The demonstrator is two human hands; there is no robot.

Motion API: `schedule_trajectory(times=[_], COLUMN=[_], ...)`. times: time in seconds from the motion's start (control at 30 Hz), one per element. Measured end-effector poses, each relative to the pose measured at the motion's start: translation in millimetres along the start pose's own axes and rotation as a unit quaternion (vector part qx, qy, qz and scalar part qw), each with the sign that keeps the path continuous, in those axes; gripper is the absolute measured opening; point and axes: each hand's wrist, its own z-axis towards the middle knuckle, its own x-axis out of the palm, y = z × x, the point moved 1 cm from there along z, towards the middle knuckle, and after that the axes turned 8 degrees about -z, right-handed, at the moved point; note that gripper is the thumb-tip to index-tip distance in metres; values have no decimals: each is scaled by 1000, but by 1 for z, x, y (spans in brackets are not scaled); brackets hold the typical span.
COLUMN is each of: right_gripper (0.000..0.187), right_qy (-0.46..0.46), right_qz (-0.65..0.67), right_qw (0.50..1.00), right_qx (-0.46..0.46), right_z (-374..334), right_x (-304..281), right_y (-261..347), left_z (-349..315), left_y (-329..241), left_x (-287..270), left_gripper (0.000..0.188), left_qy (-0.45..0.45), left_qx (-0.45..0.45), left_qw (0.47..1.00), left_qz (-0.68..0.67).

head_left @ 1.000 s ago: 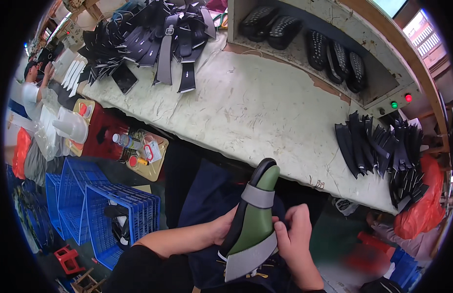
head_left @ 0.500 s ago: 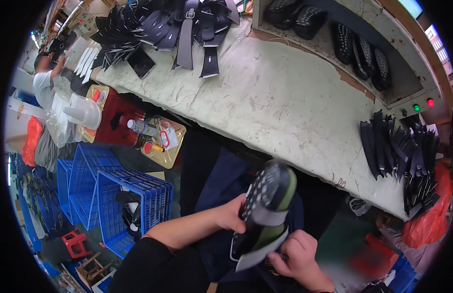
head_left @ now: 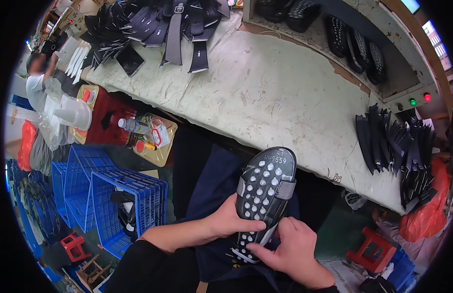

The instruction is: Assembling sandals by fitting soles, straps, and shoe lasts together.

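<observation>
A black shoe last [head_left: 260,188], its flat face covered in pale studs, is held over my lap near the bench's front edge. My left hand [head_left: 229,219] wraps its left side, with the thumb across the studs. A dark grey strap [head_left: 286,190] folds round the last's right edge onto the studded face. Lower down, my right hand [head_left: 292,246] is closed at the last's right edge on a pale grey strap [head_left: 268,235], its thumb against the studded face. The last's other side is turned away from view.
The pale-covered bench [head_left: 265,88] carries piled black straps [head_left: 133,24] at the far left and more straps [head_left: 397,139] at the right. Studded lasts [head_left: 336,36] stand inside a lit cabinet. Blue crates [head_left: 153,210], a tray [head_left: 163,152] and a red stool [head_left: 373,249] surround me.
The last has been turned over: its green inner side and strap faced up before, and the studded face shows now. My right hand has shifted slightly up against its edge.
</observation>
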Motion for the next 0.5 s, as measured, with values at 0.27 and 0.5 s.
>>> schedule_trajectory(times=[0.27,0.5], right_gripper=[31,23], right_qy=[36,51], right_qz=[-25,51], right_qw=[999,996], right_qx=[-26,-58], right_z=[-12,-13], right_x=[-4,9], right_y=[-5,-16], left_z=[5,11], left_y=[-9,-5], left_x=[9,-5], left_gripper=[72,73], left_qy=[-5,-48], left_qx=[13,16], left_qw=[999,999], left_qz=[-32,-14])
